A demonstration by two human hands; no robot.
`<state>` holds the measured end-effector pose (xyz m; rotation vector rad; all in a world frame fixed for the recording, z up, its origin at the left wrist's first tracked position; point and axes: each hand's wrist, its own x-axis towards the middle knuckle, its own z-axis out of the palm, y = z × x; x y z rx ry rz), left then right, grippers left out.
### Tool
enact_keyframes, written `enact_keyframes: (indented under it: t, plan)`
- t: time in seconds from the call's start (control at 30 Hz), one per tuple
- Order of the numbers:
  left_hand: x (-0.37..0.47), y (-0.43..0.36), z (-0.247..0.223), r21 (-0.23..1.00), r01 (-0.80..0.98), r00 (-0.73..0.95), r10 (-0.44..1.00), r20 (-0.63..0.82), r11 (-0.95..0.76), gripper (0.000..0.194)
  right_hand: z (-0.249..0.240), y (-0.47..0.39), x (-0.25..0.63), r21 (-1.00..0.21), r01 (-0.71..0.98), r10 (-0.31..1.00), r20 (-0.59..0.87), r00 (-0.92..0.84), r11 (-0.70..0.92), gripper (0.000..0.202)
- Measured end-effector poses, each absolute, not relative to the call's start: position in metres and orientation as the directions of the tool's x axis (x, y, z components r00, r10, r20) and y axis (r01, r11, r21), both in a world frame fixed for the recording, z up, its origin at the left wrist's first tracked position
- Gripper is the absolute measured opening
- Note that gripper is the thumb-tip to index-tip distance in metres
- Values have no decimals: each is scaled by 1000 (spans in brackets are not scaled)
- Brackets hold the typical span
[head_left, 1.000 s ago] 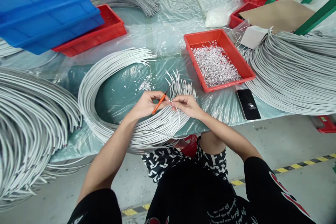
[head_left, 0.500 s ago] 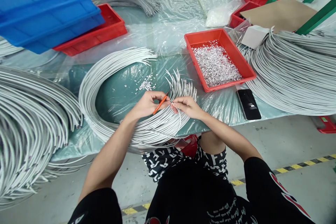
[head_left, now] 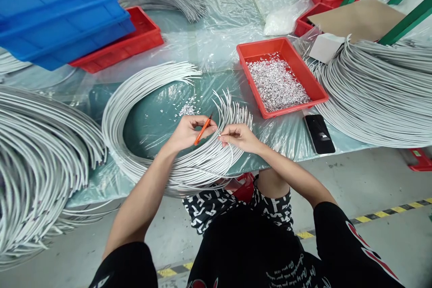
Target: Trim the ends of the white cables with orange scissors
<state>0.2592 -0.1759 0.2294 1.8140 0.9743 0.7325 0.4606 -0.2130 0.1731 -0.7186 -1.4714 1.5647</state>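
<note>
My left hand [head_left: 190, 132] is closed round a slim orange-handled tool [head_left: 203, 131], whose dark tip points up and away from me; its exact kind is not clear. Just to the right, my right hand [head_left: 242, 137] pinches the end of one grey-white cable [head_left: 231, 153] between thumb and fingers. A small gap lies between the two hands. Below and behind them a curved bundle of grey-white cables [head_left: 114, 112] bends round in a loop on the table. Small silvery pieces [head_left: 189, 109] lie scattered inside that loop.
A red tray [head_left: 289, 110] of small silvery pieces stands right of the hands, near a black phone [head_left: 319, 134]. Large cable bundles lie at the left [head_left: 43, 157] and right [head_left: 381, 94]. Blue bins [head_left: 60, 13] rest on a red tray [head_left: 148, 35] at back left.
My left hand has drawn slightly left, away from my right hand, and the orange-handled tool has moved with it. The right hand stays nearly still with the cable end.
</note>
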Motion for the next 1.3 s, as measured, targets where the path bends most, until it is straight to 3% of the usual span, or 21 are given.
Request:
enact_keyframes:
  t: [0.23, 0.57, 1.3]
  plan:
    - [259, -177, 230, 910, 312, 518, 852, 76, -271, 37, 169, -214, 457, -979, -197, 907, 134, -399, 58, 42]
    - [265, -181, 228, 900, 343, 568, 823, 29, -269, 39, 169, -219, 458, -954, 83, 931, 259, -258, 288, 38]
    - [264, -178, 216, 896, 326, 587, 808, 59, -302, 20, 166, -220, 456, -920, 142, 919, 333, -213, 366, 25]
